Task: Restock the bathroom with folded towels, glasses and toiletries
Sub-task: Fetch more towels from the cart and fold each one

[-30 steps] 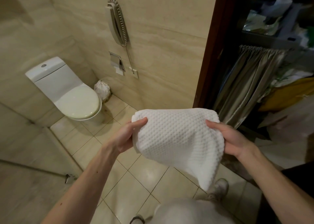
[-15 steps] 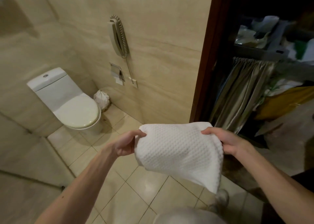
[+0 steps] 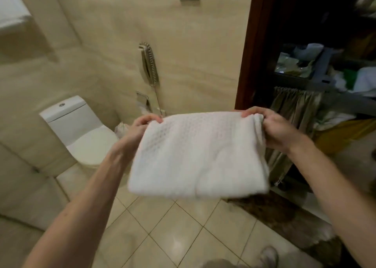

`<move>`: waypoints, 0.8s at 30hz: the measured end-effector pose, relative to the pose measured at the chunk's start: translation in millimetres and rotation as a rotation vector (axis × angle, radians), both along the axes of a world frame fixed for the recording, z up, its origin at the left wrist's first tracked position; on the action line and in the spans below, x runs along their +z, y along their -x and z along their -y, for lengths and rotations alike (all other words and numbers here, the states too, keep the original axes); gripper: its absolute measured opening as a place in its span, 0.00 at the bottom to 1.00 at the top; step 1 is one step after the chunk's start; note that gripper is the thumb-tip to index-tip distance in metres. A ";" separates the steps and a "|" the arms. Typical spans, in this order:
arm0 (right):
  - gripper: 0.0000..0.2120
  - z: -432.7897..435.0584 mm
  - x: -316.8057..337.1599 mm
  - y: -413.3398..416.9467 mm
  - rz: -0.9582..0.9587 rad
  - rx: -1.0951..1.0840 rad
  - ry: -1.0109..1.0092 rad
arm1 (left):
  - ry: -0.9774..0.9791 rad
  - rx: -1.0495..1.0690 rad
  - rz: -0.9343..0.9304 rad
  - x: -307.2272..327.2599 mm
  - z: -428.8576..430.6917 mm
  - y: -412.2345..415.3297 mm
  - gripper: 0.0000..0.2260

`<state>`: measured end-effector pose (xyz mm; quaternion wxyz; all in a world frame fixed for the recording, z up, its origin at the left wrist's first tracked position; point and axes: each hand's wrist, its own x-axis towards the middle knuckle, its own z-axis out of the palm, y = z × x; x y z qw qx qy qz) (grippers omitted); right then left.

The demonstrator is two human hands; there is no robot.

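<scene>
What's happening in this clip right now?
A person stands in a tiled bathroom holding a white waffle-weave towel in the air, the left hand and right hand each pinching a top corner. The towel hangs doubled over and is not yet put down anywhere. A toilet sits to the left, and a housekeeping cart is in the doorway on the right.

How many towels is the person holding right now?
1: a white towel, held at its top corners by the left hand and right hand. More linen may sit in the cart, too blurred to tell.
</scene>
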<state>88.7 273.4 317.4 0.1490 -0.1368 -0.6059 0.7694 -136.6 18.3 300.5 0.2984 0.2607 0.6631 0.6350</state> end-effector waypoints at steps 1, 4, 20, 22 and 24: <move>0.30 1.3 -5.4 0.5 0.015 0.004 0.005 | 0.001 -0.019 0.031 -5.1 4.1 -0.9 0.24; 0.34 5.1 -22.1 0.3 0.062 0.016 0.025 | -0.003 -0.051 0.065 -18.0 11.6 -2.5 0.21; 0.28 63.9 -100.8 -6.5 0.174 -0.012 0.454 | -0.153 0.101 0.153 -27.1 45.8 -19.8 0.25; 0.25 74.0 -111.3 -9.3 0.162 0.029 0.571 | -0.141 0.150 0.187 -35.9 57.0 -18.4 0.24; 0.26 81.5 -115.6 -6.7 0.171 0.083 0.593 | -0.128 0.205 0.210 -44.7 70.4 -16.5 0.24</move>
